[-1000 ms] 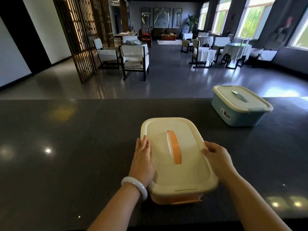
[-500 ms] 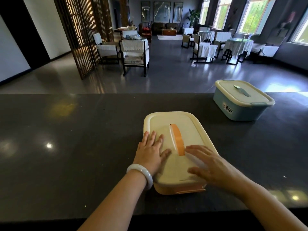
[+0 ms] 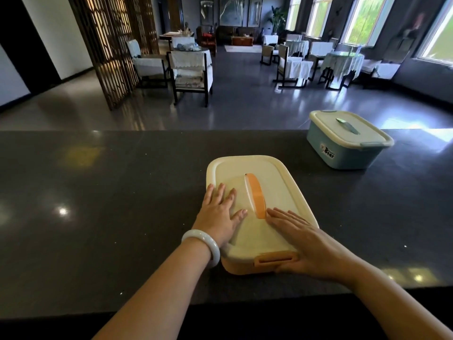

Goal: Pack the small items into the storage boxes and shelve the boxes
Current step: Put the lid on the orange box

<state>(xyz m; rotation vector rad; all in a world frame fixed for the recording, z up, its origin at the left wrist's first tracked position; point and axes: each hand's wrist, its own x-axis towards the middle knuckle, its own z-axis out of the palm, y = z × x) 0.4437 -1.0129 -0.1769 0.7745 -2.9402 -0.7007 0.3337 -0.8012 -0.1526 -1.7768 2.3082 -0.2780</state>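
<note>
Squarely under both hands: orange box.

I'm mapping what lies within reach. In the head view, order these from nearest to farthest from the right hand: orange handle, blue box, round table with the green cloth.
From the right hand:
1. Orange handle, just left of its fingertips.
2. Blue box, farther back on the counter, right.
3. Round table, across the room.

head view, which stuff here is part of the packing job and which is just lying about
Part of the job:
- orange storage box with cream lid, both hands flat on it: left hand, right hand
- blue storage box, lid on, far right on the counter

Just lying about:
- white-covered chairs
- wooden lattice screen
- covered round table
</note>
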